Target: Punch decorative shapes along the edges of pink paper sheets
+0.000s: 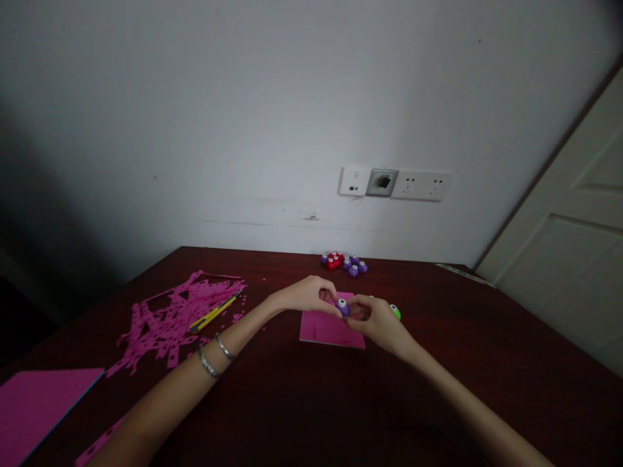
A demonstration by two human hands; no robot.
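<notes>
Between my two hands is a small purple toy (344, 307) with a white-and-black eye on top. The fingertips of my left hand (311, 295) pinch it from the left. On its other side, the thumb and fingers of my right hand (377, 319) close on it too. A pink foam sheet (331, 331) lies flat on the table beneath the toy. Partly hidden behind my right hand is a green toy (395, 312) with a similar eye.
Against the wall sit several red toys (333, 261) and purple toys (354, 266). Pink cut-out scraps (170, 318) pile up at left, with a yellow utility knife (214, 313) beside them. A larger pink sheet (43, 408) lies at the table's near left. Sockets (418, 186) are on the wall.
</notes>
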